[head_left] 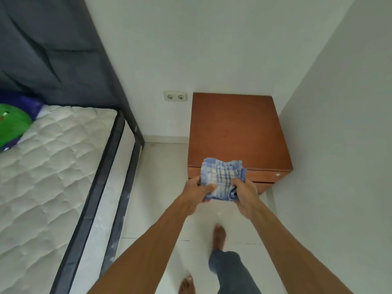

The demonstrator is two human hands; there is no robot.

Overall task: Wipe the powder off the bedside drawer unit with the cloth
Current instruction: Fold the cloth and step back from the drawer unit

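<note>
A brown wooden bedside drawer unit stands in the corner against two white walls. Its flat top looks plain brown; I cannot make out powder on it. A folded blue and white checked cloth is held in front of the unit's front edge, over the drawer fronts. My left hand grips the cloth's left side and my right hand grips its right side. Both hands are just short of the unit's top.
A bed with a white quilted mattress and a dark frame fills the left side. A double wall socket sits left of the unit. White floor tiles lie between bed and unit, with my bare feet below.
</note>
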